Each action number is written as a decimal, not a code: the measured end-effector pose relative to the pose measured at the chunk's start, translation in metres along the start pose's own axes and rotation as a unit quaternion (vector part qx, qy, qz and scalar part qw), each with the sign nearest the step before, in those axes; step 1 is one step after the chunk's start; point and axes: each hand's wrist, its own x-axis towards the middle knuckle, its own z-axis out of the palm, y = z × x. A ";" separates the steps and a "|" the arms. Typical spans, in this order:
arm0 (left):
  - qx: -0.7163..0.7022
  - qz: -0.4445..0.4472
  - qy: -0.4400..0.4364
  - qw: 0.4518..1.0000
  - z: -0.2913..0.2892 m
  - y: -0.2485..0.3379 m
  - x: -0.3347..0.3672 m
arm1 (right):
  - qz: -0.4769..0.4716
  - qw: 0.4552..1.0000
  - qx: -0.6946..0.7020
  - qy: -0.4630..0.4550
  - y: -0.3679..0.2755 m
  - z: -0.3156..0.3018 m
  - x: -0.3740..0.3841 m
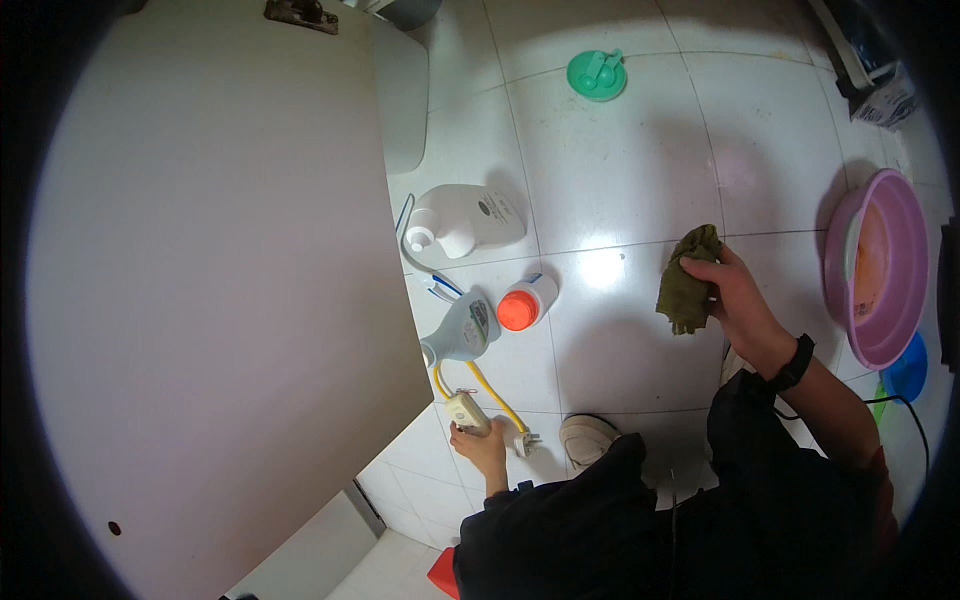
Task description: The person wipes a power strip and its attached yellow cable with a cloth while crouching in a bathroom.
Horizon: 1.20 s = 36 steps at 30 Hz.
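Observation:
My right hand, with a black band at its wrist, grips a bunched olive-green cloth above the tiled floor. Low on the left, the fingers of my left hand are closed round a cream extension socket. A yellow cord runs from it behind a pale blue bottle, and a plug lies just right of the hand. Beside the blue bottle stands a white container with an orange-red cap. Farther off is a large white jug.
A big white panel fills the left side. On the right, a pink basin leans on its side, with a blue bowl by it. A green lid-like dish lies on the far floor. My shoe is at the near edge.

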 end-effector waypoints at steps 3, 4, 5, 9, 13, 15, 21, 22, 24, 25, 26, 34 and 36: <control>-0.138 -0.065 -0.078 0.985 -0.006 -0.018 0.004 | 0.010 1.000 -0.003 -0.005 0.000 0.002 -0.004; -0.137 -0.065 -0.079 0.985 -0.010 -0.015 0.003 | 0.010 1.000 -0.003 -0.004 -0.001 0.003 -0.005; -0.135 -0.043 -0.056 0.988 -0.015 -0.014 0.000 | 0.009 1.000 -0.002 -0.003 -0.001 0.005 -0.005; -0.182 0.095 -0.017 0.979 -0.050 -0.001 -0.018 | 0.000 1.000 -0.002 -0.002 0.003 0.005 -0.002; -0.117 0.183 -0.072 0.973 -0.131 0.048 -0.033 | -0.009 1.000 0.000 0.003 0.002 0.000 0.004; -0.096 0.171 -0.081 0.977 -0.168 0.085 -0.040 | -0.009 1.000 -0.002 0.015 0.000 -0.001 0.001; -0.220 0.284 -0.203 0.911 -0.208 0.173 -0.031 | -0.022 0.999 0.004 0.035 -0.005 0.006 -0.020; -0.242 0.261 -0.235 0.905 -0.203 0.189 -0.027 | -0.024 0.999 0.003 0.034 -0.006 0.005 -0.021; -0.235 0.325 -0.284 0.871 -0.188 0.220 -0.004 | -0.063 0.998 -0.001 0.021 -0.008 -0.003 -0.024; -0.225 0.383 -0.329 0.833 -0.182 0.231 0.003 | -0.064 0.998 -0.001 0.025 -0.009 -0.004 -0.027; -0.265 0.385 -0.345 0.814 -0.172 0.234 0.005 | -0.087 0.996 -0.006 0.007 -0.013 -0.005 -0.033; -0.363 0.380 -0.518 0.675 -0.149 0.309 0.007 | -0.163 0.986 0.025 0.005 -0.032 -0.015 -0.059; -0.376 0.378 -0.512 0.673 -0.147 0.316 0.007 | -0.176 0.984 0.039 0.006 -0.036 -0.018 -0.063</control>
